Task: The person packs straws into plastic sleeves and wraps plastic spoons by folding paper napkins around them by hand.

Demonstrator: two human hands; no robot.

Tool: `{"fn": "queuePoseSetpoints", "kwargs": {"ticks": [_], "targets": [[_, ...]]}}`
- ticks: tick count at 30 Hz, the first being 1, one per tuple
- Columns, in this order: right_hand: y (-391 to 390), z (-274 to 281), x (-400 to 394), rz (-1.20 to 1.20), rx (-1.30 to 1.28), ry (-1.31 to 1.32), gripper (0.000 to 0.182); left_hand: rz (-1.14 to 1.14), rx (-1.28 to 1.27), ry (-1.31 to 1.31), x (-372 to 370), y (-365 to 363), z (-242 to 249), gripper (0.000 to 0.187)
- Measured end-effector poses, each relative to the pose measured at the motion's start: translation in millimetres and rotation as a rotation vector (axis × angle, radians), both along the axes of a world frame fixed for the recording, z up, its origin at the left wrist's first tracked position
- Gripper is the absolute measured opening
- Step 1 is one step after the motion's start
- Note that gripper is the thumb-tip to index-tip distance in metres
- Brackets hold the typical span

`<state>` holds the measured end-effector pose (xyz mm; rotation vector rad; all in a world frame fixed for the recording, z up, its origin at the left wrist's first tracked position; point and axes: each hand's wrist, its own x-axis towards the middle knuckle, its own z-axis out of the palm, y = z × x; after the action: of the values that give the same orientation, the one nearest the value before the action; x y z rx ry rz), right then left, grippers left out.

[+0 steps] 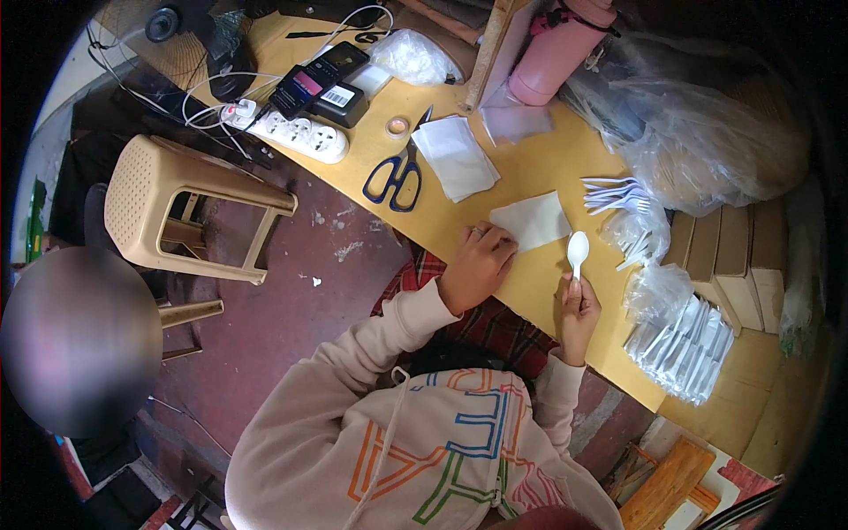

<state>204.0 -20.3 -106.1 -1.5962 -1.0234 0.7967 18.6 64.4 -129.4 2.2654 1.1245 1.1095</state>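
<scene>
One white spoon (578, 248) (seemingly plastic) in the right hand (578, 311)

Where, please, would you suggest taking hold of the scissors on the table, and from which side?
Probably best by the dark blue handle loops, with the left hand coming from the near side of the table: the scissors lie with their loops toward that edge, while the pointed tip faces away, beside the white paper stack.

I see on remote worktop (446, 221): power strip (287, 131) left, scissors (403, 175) between it and napkin stack (457, 157), loose napkin (535, 221) before stack. Spoon (577, 247) in right grip (579, 318), right of loose napkin; forks (614, 194) behind, farther right.
</scene>
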Motion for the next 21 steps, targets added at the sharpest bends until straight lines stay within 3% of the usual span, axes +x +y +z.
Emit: {"fn": "queuePoseSetpoints", "kwargs": {"ticks": [21], "targets": [[-1.2,-3.6,3.5,0.003,0.008,-0.012,0.029,-0.006,0.009,-0.062,-18.4,1.6,19.1,0.017]]}}
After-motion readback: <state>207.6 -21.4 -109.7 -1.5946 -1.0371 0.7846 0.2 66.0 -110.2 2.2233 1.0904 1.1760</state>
